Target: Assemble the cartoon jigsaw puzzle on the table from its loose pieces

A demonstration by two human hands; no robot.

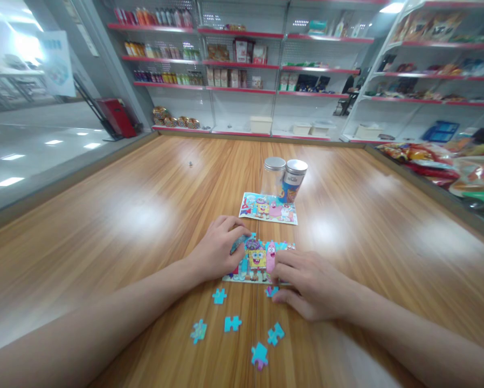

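A partly assembled cartoon jigsaw puzzle lies on the wooden table, showing a yellow square figure and a pink one. Over its left side rests my left hand, thumb and forefinger apart and touching the upper left edge. My right hand covers the lower right part, its fingertips on the puzzle and its thumb spread away. Close to that thumb is a blue and purple puzzle piece. Nearer to me lie several loose pieces, among them a plain blue piece and one with a purple tip.
Behind the puzzle lies a printed picture sheet with the same figures. A clear jar and a labelled can stand at its back edge. Packaged snacks sit beyond the table's right edge, and stocked shelves line the back.
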